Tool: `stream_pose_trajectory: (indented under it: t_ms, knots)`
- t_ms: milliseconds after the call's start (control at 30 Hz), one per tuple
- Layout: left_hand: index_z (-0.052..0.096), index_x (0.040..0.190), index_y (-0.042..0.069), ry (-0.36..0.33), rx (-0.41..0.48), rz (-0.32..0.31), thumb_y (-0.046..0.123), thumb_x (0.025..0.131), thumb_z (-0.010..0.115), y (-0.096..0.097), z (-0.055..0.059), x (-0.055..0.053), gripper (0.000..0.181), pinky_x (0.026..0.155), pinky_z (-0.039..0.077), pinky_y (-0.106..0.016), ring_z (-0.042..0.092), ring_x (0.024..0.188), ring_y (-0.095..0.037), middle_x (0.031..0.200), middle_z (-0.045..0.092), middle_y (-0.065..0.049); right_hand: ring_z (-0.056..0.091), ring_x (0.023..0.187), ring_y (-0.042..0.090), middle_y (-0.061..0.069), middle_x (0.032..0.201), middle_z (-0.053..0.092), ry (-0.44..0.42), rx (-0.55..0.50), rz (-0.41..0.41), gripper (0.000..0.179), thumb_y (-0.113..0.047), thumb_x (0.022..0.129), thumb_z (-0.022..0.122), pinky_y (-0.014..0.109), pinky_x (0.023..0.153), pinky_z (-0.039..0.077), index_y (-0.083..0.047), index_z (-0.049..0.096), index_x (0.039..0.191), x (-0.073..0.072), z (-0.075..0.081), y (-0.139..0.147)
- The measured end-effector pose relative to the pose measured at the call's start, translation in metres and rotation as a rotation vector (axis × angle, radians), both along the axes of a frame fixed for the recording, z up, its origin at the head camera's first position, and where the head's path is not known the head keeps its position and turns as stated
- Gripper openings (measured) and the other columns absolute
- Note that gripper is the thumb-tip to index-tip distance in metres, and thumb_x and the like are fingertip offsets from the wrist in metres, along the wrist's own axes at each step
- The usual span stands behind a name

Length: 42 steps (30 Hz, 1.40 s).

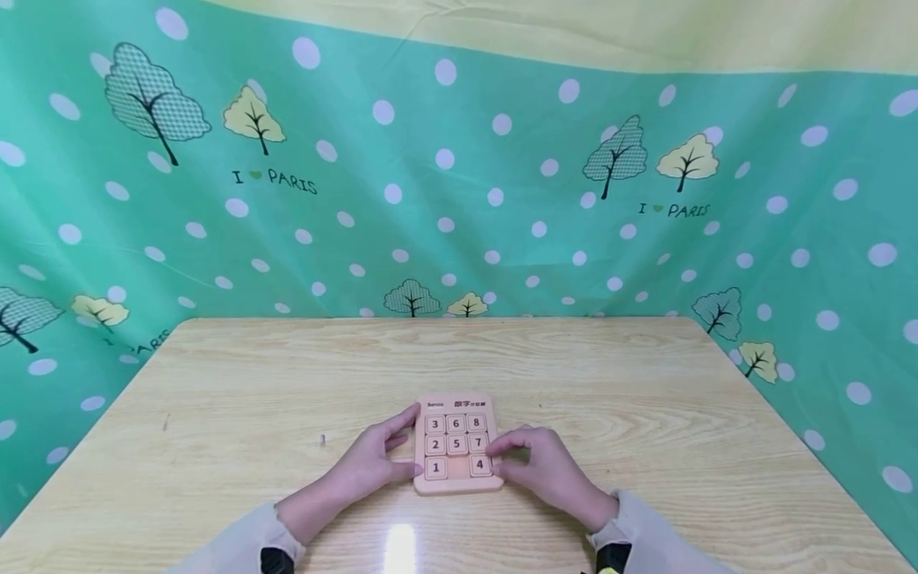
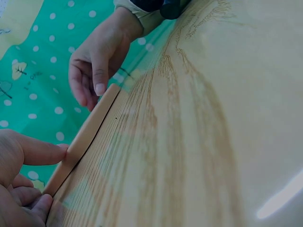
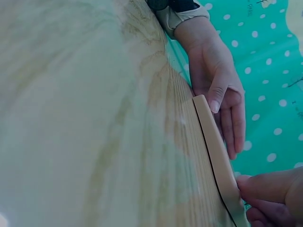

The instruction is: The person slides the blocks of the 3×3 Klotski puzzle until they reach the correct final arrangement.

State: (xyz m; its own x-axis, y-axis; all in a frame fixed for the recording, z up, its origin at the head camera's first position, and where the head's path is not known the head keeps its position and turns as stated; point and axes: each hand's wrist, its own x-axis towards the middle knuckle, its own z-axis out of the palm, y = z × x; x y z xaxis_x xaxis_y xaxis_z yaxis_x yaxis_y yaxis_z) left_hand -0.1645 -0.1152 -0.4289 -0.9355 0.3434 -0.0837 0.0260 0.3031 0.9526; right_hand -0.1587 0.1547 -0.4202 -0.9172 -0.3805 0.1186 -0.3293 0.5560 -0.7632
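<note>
A pale pink number slide puzzle (image 1: 458,485) lies flat on the table, its square tiles reading 3 6 8, 2 5 7 and, in the bottom row, 1, a gap and 4. My left hand (image 1: 369,462) rests along its left edge, index finger near the top corner and thumb beside the 1 tile. On the other side, my right hand (image 1: 548,470) touches the right edge; its index fingertip lies by the 7 tile (image 1: 477,442) and its thumb by the 4 tile (image 1: 480,465). Both wrist views show the puzzle only from the side, with its tiles out of sight.
The light wood-grain table (image 1: 287,367) runs back to a green dotted curtain (image 1: 445,191) printed with trees. A bright glare patch (image 1: 399,550) shows near the front edge. Dark bands circle both sleeve cuffs.
</note>
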Motion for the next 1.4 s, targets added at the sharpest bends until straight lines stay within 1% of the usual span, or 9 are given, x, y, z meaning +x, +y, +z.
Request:
stream_pose_trajectory:
  t_ms: [167,367,500,667,833,1000,1167,1300,1400]
  knots:
    - [0.028,0.147,0.002,0.0,0.002,-0.002,0.009,0.074,0.077,0.0,0.0,0.0,0.088,0.11,0.032,-0.048,0.037,0.13,-0.043,0.151,0.029,-0.018,0.061,0.094,0.013,-0.012,0.092,0.068,0.006,0.01,-0.002,0.017,-0.012,0.075,0.077,0.038,0.092,0.048,-0.018,0.073,0.09,0.001,0.001,0.0]
    - [0.028,0.147,0.001,0.002,0.002,-0.009,0.008,0.074,0.077,0.001,0.0,0.0,0.088,0.11,0.033,-0.048,0.036,0.13,-0.043,0.151,0.029,-0.019,0.06,0.088,0.009,-0.012,0.087,0.067,0.002,0.009,0.002,0.014,-0.01,0.074,0.077,0.032,0.086,0.048,-0.018,0.072,0.085,0.001,0.001,0.0]
    - [0.027,0.147,0.001,0.002,0.002,-0.006,0.009,0.074,0.077,-0.001,-0.002,0.0,0.088,0.111,0.032,-0.048,0.036,0.131,-0.043,0.151,0.029,-0.019,0.06,0.085,0.009,-0.012,0.085,0.067,-0.004,-0.001,0.01,0.013,-0.01,0.074,0.077,0.029,0.083,0.048,-0.018,0.072,0.084,0.0,0.0,-0.001]
    - [0.028,0.146,0.001,0.01,-0.008,-0.001,0.009,0.072,0.077,-0.002,-0.004,-0.001,0.09,0.11,0.032,-0.047,0.037,0.13,-0.043,0.15,0.029,-0.019,0.059,0.085,0.009,-0.011,0.085,0.068,-0.016,-0.022,0.016,0.013,-0.009,0.075,0.076,0.028,0.083,0.047,-0.017,0.072,0.084,0.001,-0.001,-0.002]
    - [0.028,0.146,0.001,0.02,-0.015,0.001,0.008,0.072,0.077,-0.001,-0.004,-0.002,0.09,0.11,0.033,-0.046,0.038,0.13,-0.042,0.151,0.029,-0.019,0.059,0.085,0.01,-0.01,0.085,0.067,-0.002,-0.039,0.028,0.014,-0.006,0.076,0.075,0.027,0.082,0.049,-0.016,0.072,0.085,0.001,-0.001,-0.004]
    - [0.028,0.147,0.002,0.017,-0.012,-0.005,0.009,0.073,0.077,-0.001,-0.003,-0.002,0.089,0.11,0.033,-0.046,0.037,0.131,-0.042,0.151,0.029,-0.018,0.058,0.082,0.009,-0.008,0.087,0.067,-0.009,-0.059,0.045,0.013,-0.006,0.077,0.074,0.023,0.076,0.051,-0.015,0.072,0.086,0.002,-0.002,-0.01]
    - [0.027,0.147,0.002,0.008,-0.005,-0.011,0.01,0.074,0.077,-0.001,-0.002,-0.002,0.089,0.11,0.033,-0.045,0.036,0.131,-0.042,0.151,0.029,-0.018,0.056,0.077,0.007,-0.006,0.084,0.066,-0.019,-0.078,0.056,0.014,-0.004,0.076,0.074,0.02,0.069,0.052,-0.013,0.072,0.086,0.002,-0.002,-0.014]
    - [0.027,0.147,0.002,0.007,-0.001,-0.007,0.009,0.074,0.077,-0.002,-0.004,-0.002,0.089,0.11,0.034,-0.044,0.036,0.131,-0.042,0.151,0.029,-0.018,0.056,0.078,0.009,-0.006,0.085,0.067,-0.023,-0.091,0.067,0.013,-0.006,0.076,0.075,0.019,0.068,0.051,-0.014,0.072,0.085,0.002,-0.002,-0.018]
    - [0.027,0.147,0.002,0.008,0.001,-0.003,0.009,0.074,0.077,-0.002,-0.004,-0.002,0.089,0.11,0.034,-0.044,0.036,0.131,-0.042,0.151,0.029,-0.018,0.057,0.081,0.011,-0.007,0.086,0.067,-0.018,-0.092,0.075,0.013,-0.007,0.075,0.076,0.02,0.07,0.05,-0.015,0.073,0.085,0.002,-0.003,-0.021]
